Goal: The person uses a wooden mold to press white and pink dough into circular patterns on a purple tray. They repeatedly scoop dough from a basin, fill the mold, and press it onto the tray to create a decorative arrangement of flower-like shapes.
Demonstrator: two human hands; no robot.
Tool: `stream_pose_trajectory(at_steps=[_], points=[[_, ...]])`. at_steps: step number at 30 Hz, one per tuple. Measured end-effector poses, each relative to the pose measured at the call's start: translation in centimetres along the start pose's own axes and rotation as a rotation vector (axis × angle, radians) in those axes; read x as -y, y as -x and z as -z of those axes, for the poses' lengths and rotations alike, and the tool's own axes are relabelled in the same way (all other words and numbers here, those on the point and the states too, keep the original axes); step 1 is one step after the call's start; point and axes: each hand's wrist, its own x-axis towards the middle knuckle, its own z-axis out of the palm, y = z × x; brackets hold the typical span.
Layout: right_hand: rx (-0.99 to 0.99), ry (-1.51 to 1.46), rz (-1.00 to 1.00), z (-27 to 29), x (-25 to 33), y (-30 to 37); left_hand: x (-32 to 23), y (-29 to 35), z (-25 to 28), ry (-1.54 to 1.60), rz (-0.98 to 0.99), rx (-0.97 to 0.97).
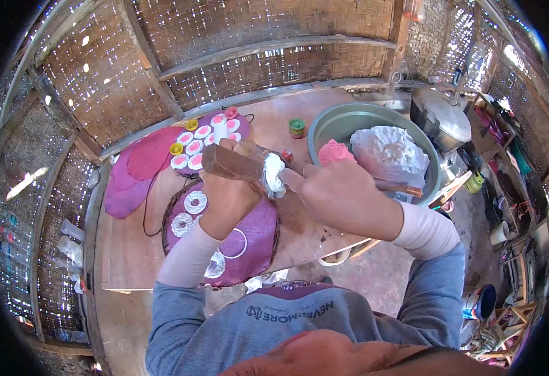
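Note:
In front of my chest, my left hand (pixel 229 203) is closed around a flat brown wooden piece (pixel 229 164). A lump of white paste (pixel 274 173) clings to its end. My right hand (pixel 337 195) grips a wooden-handled tool (pixel 401 187), its other end against the paste; its exact kind is unclear. Beneath my left hand lies a round tray with a purple sheet (pixel 252 241). Several white paste rings (pixel 195 202) sit on it, beside a thin white hoop (pixel 234 243). A grey-green basin (pixel 324 122) by my right hand holds a pink lump (pixel 335 151) and a white mass (pixel 387 149) in clear plastic.
White rounds with pink centres (pixel 194 147) rest on another purple sheet at the back. Small yellow cups (pixel 176 148), a red cup (pixel 231 112) and stacked green cups (pixel 297 127) stand nearby. A large metal pot (pixel 440 119) is beyond the basin. Woven walls surround the wooden table (pixel 124 257).

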Motion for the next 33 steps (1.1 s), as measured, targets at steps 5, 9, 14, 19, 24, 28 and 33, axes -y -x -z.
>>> stream_pose_trajectory(at_steps=[5, 9, 14, 19, 24, 28, 33], points=[[-0.112, -0.090, -0.060, 1.4, 1.2, 1.3, 3.8, 0.3, 1.4, 0.017, -0.067, -0.014], [-0.280, -0.148, -0.149, 2.3, 0.3, 2.1, 6.4, 1.9, 0.4, 0.088, 0.113, -0.199], [-0.113, -0.071, -0.089, 2.1, 1.2, -0.5, 6.3, 4.1, -1.4, 0.353, 0.342, -0.223], [-0.073, 0.061, 0.086, -0.2, 2.6, -2.6, 3.7, 2.4, -0.5, 0.289, 0.217, -0.116], [-0.176, -0.200, -0.126, 1.0, 0.6, 1.3, 6.9, 3.0, -0.5, -0.045, 0.203, -0.191], [-0.321, -0.529, -0.365, -3.7, 1.0, 1.5, 8.9, 5.6, -6.4, 1.286, 0.694, -0.537], [-0.552, -0.782, -0.384, -9.6, 4.1, 1.3, 3.6, 3.4, -7.1, 1.078, 0.530, -0.693]])
